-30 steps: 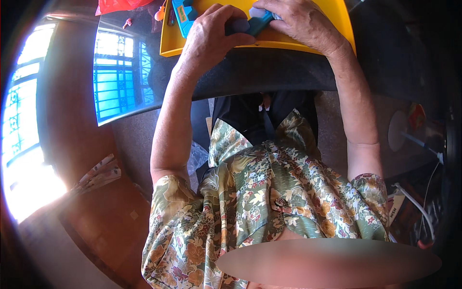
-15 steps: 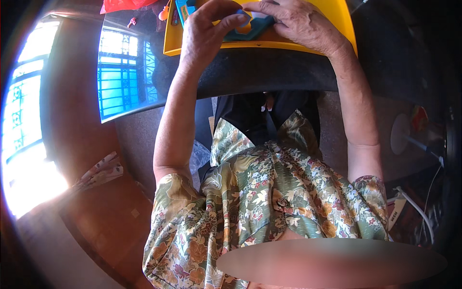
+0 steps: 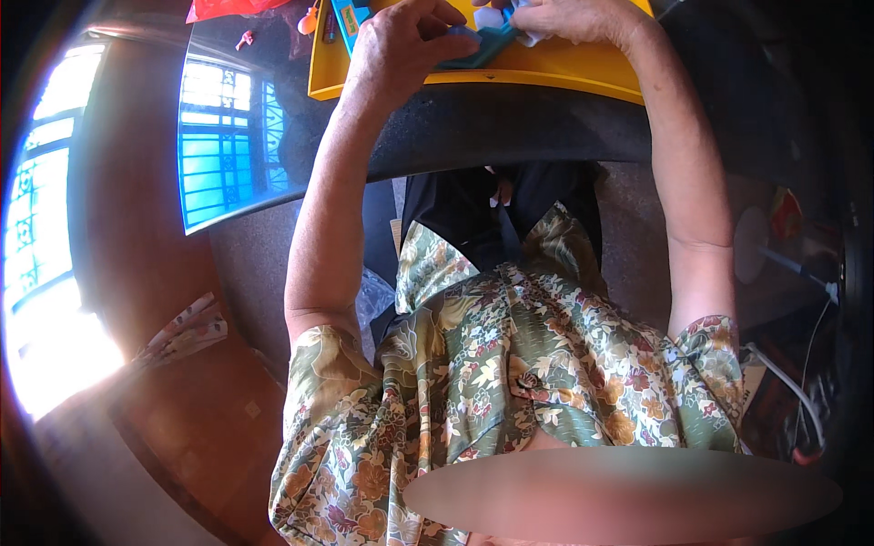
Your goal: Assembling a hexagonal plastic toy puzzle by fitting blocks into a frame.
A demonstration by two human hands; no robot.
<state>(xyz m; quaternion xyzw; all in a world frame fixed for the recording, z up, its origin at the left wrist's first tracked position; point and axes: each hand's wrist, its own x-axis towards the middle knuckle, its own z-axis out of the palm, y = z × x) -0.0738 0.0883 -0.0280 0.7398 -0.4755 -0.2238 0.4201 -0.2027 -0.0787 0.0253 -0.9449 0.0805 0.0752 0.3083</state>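
Above a shallow yellow tray (image 3: 564, 88) at the top of the view, my left hand (image 3: 396, 55) is closed, thumb and fingers pinching a small translucent blue piece (image 3: 466, 35). My right hand (image 3: 587, 20), to its right, grips a crumpled whitish piece (image 3: 531, 38), perhaps tissue or thin plastic. Between and below the hands lies a teal angular piece (image 3: 481, 58) in the tray. A pale, whitish piece (image 3: 489, 16) shows just beyond it. The upper frame edge cuts off part of both hands.
A light-blue box-like thing (image 3: 346, 23) with a label stands at the tray's left end. Left of it are an orange round thing (image 3: 308, 22), a small pink piece (image 3: 245, 40) and red plastic (image 3: 232, 7). The glossy dark table (image 3: 437, 127) reflects a window.
My right hand has moved up and away from my left hand, and the whitish piece now shows in its fingers. My left hand has shifted slightly, still pinching the blue piece.
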